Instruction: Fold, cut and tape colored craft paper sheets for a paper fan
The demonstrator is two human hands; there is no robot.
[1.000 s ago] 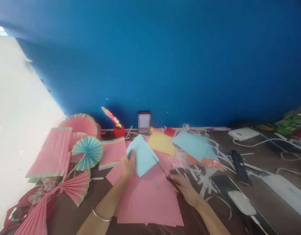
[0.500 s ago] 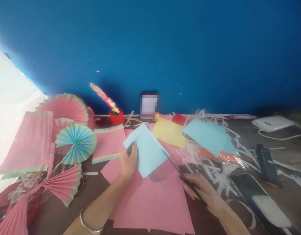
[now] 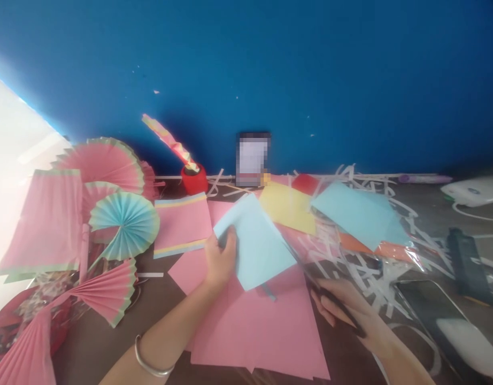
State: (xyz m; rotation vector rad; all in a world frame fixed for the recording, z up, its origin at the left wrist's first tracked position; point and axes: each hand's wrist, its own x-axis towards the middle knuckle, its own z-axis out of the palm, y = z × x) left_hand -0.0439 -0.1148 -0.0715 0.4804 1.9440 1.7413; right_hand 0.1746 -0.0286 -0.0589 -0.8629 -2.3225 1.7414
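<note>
My left hand (image 3: 221, 255) pinches the left side of a light blue paper sheet (image 3: 256, 246), thumb on top and fingers underneath. In my right hand (image 3: 343, 305) is a pair of dark-handled scissors (image 3: 326, 297), the blades pointing up and left at the sheet's right edge. Whether the blades are closed on the paper is too blurred to tell. Below the sheet lie large pink paper sheets (image 3: 258, 337), and a narrow blue strip (image 3: 269, 292) shows beneath its lower corner.
Folded paper fans (image 3: 124, 224) crowd the left side. A red pot (image 3: 194, 179) stands by the blue wall. Yellow paper (image 3: 289, 208), more blue paper (image 3: 359, 216) and white paper strips (image 3: 375, 283) lie behind and right. Further right are a phone (image 3: 426, 299) and a dark stapler-like object (image 3: 469, 267).
The view has shifted slightly. My right hand and the scissors have moved a little right and stay along the right edge of the blue sheet. My left hand keeps its hold.
</note>
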